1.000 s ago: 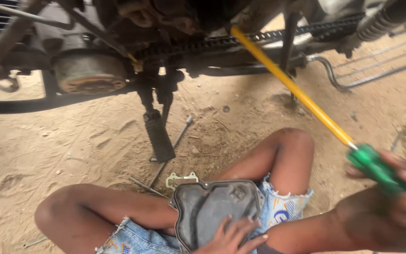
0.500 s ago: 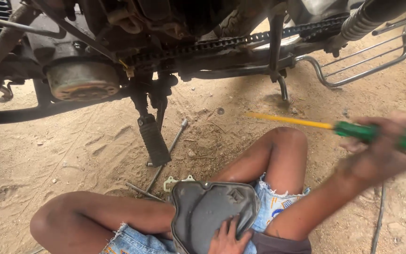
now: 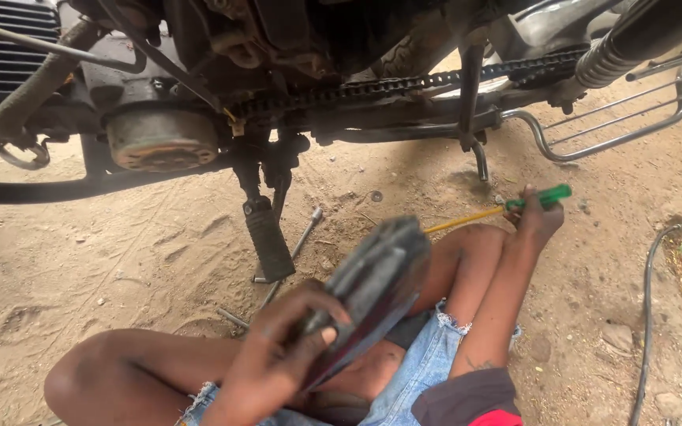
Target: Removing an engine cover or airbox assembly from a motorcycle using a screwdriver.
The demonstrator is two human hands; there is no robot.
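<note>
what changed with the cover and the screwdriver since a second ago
The left hand has gripped the dark engine cover and lifted it off the lap, tilted on edge. The right hand has swung the green-handled screwdriver down from the chain to beside the knee. The motorcycle's chain and centre stand stayed put.

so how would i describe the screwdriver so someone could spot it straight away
Start at the motorcycle's drive chain, then drop to the bent knee on the sandy ground. Above it, the right hand grips a screwdriver: the only tool with a bright green handle and yellow shaft.
</note>
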